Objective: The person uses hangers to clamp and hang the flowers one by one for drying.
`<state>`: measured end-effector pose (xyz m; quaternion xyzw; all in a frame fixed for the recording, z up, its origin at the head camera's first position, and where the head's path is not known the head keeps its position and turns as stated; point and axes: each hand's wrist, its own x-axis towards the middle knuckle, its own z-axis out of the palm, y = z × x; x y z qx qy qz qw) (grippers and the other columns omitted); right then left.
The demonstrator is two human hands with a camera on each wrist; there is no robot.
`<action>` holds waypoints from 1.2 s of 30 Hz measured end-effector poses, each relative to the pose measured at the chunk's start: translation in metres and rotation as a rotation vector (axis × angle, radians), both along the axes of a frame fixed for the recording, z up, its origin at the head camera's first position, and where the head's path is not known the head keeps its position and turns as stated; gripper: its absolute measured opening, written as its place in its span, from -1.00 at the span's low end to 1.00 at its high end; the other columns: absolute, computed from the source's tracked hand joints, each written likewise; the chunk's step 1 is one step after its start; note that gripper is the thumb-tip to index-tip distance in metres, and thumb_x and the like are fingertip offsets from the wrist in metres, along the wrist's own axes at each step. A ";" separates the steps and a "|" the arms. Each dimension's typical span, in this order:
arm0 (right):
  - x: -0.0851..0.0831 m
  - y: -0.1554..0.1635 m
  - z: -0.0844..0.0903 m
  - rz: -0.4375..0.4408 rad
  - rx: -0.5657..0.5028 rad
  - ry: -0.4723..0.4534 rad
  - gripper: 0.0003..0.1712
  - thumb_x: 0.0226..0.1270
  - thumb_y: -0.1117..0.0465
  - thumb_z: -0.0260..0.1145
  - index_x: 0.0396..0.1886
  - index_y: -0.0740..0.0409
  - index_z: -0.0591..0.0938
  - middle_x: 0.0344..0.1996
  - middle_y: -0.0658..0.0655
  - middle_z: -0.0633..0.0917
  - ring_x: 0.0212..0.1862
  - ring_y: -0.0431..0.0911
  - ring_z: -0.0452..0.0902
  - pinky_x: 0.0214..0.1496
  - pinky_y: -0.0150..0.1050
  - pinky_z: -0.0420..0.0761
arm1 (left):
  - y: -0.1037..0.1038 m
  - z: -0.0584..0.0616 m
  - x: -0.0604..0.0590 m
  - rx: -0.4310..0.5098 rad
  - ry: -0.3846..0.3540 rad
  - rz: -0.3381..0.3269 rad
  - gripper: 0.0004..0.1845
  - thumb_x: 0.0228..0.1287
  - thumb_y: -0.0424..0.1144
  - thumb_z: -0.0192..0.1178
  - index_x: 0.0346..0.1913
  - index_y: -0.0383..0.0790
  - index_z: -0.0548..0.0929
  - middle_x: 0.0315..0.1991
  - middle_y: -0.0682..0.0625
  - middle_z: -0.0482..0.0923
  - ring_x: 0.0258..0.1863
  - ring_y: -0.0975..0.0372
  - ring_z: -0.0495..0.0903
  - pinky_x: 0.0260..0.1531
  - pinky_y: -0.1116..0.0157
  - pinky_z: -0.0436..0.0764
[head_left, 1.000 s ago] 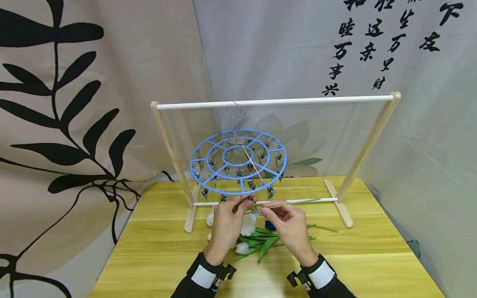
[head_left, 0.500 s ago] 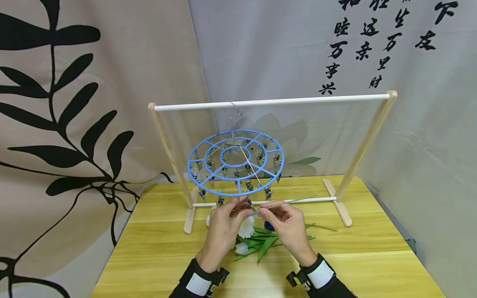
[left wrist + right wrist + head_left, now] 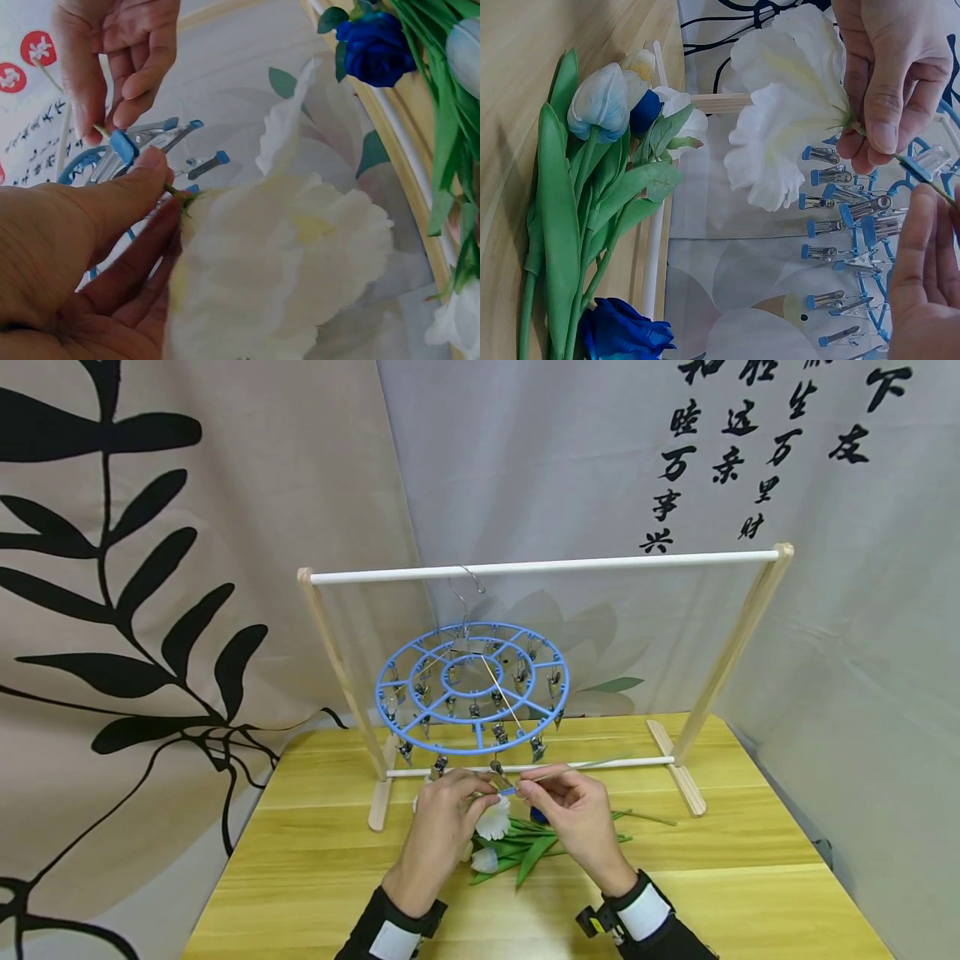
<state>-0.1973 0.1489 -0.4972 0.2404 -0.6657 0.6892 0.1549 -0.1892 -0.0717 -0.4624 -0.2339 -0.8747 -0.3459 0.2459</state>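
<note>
My left hand point(image 3: 448, 818) pinches the green stem of a white flower point(image 3: 277, 262) just below its bloom. On the other side of a metal clip point(image 3: 124, 148) with blue tips, my right hand point(image 3: 572, 814) pinches the same stem between thumb and fingers. The stem passes at the clip's blue tips, as the right wrist view shows. This clip hangs from the front of a round blue clip hanger point(image 3: 480, 752). Several more clips point(image 3: 825, 176) dangle from the hanger around it.
A wooden rack with a white top rod point(image 3: 600, 564) carries the hanger by its hook. Beneath the hands, green-stemmed flowers lie on the wooden table point(image 3: 300, 877), among them a pale blue tulip point(image 3: 600, 105) and a blue rose point(image 3: 622, 330). Printed curtain behind.
My left hand has moved left and down from the clip, and its blue tip now shows between the hands. My right hand has stayed nearly still on the stem.
</note>
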 end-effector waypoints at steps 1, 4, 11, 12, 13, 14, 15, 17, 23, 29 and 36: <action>0.000 0.000 0.001 0.005 0.002 -0.002 -0.80 0.62 0.52 0.47 0.14 0.44 0.82 0.00 0.27 0.92 -0.05 -0.24 0.91 -0.04 -0.32 0.91 | -0.001 -0.001 0.000 -0.004 0.005 0.000 -0.91 0.30 -0.38 0.69 -0.19 -0.23 0.97 -0.12 -0.07 0.95 -0.12 0.09 0.95 -0.14 0.19 0.92; 0.002 0.000 0.002 0.016 0.014 -0.002 -0.79 0.63 0.50 0.47 0.16 0.41 0.82 0.03 0.29 0.91 -0.03 -0.23 0.90 0.01 -0.33 0.90 | -0.004 -0.004 0.002 -0.015 0.021 0.000 -0.91 0.32 -0.36 0.68 -0.17 -0.20 0.96 -0.11 -0.05 0.94 -0.10 0.11 0.94 -0.10 0.20 0.92; 0.005 0.002 0.002 0.028 0.034 -0.023 -0.74 0.64 0.49 0.47 0.22 0.34 0.81 0.12 0.34 0.88 0.05 -0.22 0.90 0.07 -0.33 0.90 | -0.012 -0.012 0.002 -0.004 0.062 -0.006 -0.89 0.34 -0.35 0.68 -0.14 -0.17 0.95 -0.08 -0.05 0.94 -0.03 0.12 0.93 -0.03 0.21 0.93; 0.005 0.002 0.001 0.027 0.037 -0.022 -0.73 0.64 0.49 0.47 0.23 0.32 0.81 0.12 0.34 0.87 0.05 -0.21 0.89 0.07 -0.32 0.90 | -0.013 -0.012 0.002 -0.003 0.068 -0.007 -0.88 0.33 -0.35 0.68 -0.14 -0.18 0.95 -0.08 -0.05 0.94 -0.04 0.12 0.93 -0.03 0.22 0.93; 0.005 0.002 0.001 0.023 0.043 -0.023 -0.72 0.64 0.49 0.47 0.23 0.30 0.81 0.13 0.32 0.88 0.06 -0.21 0.89 0.06 -0.32 0.90 | -0.014 -0.013 0.002 -0.003 0.076 -0.008 -0.88 0.32 -0.36 0.69 -0.14 -0.18 0.95 -0.09 -0.05 0.94 -0.05 0.13 0.93 -0.03 0.23 0.93; 0.005 0.003 0.001 0.020 0.050 -0.022 -0.72 0.64 0.49 0.47 0.24 0.29 0.81 0.14 0.32 0.87 0.06 -0.21 0.89 0.06 -0.32 0.90 | -0.015 -0.014 0.002 -0.004 0.085 -0.009 -0.87 0.31 -0.36 0.69 -0.14 -0.19 0.95 -0.10 -0.05 0.94 -0.06 0.13 0.93 -0.03 0.24 0.93; 0.005 0.003 0.000 0.016 0.056 -0.025 -0.72 0.64 0.48 0.48 0.23 0.28 0.81 0.14 0.32 0.87 0.07 -0.21 0.89 0.05 -0.32 0.89 | -0.016 -0.015 0.002 -0.005 0.091 -0.010 -0.87 0.31 -0.37 0.69 -0.14 -0.19 0.95 -0.10 -0.05 0.94 -0.07 0.14 0.93 -0.04 0.25 0.93; 0.005 0.004 0.000 0.006 0.076 -0.019 -0.73 0.64 0.47 0.48 0.23 0.29 0.81 0.14 0.31 0.87 0.06 -0.21 0.89 0.03 -0.32 0.89 | -0.019 -0.016 0.001 -0.006 0.104 -0.012 -0.86 0.29 -0.38 0.70 -0.15 -0.19 0.94 -0.11 -0.03 0.93 -0.08 0.16 0.92 -0.04 0.27 0.92; 0.005 0.008 -0.002 -0.014 0.142 -0.028 -0.73 0.65 0.40 0.51 0.24 0.22 0.84 0.17 0.33 0.85 0.07 -0.17 0.87 0.04 -0.26 0.89 | -0.028 -0.021 -0.001 -0.031 0.167 -0.002 -0.83 0.26 -0.36 0.73 -0.14 -0.14 0.95 -0.11 0.03 0.92 -0.07 0.19 0.89 -0.01 0.25 0.90; 0.005 0.013 -0.006 -0.051 0.233 -0.014 -0.71 0.64 0.35 0.55 0.24 0.04 0.86 0.15 0.25 0.88 0.07 -0.13 0.86 0.04 -0.24 0.89 | -0.038 -0.027 -0.003 -0.058 0.204 0.011 -0.82 0.27 -0.34 0.73 -0.12 -0.10 0.95 -0.11 0.04 0.92 -0.07 0.20 0.87 0.00 0.22 0.88; 0.007 0.018 -0.010 -0.096 0.336 0.007 -0.72 0.61 0.29 0.61 0.20 -0.03 0.88 0.09 0.08 0.92 0.02 -0.17 0.87 0.07 -0.31 0.89 | -0.050 -0.030 -0.004 -0.071 0.213 0.022 -0.82 0.31 -0.34 0.71 -0.10 -0.07 0.95 -0.12 0.07 0.90 -0.09 0.23 0.82 -0.04 0.24 0.87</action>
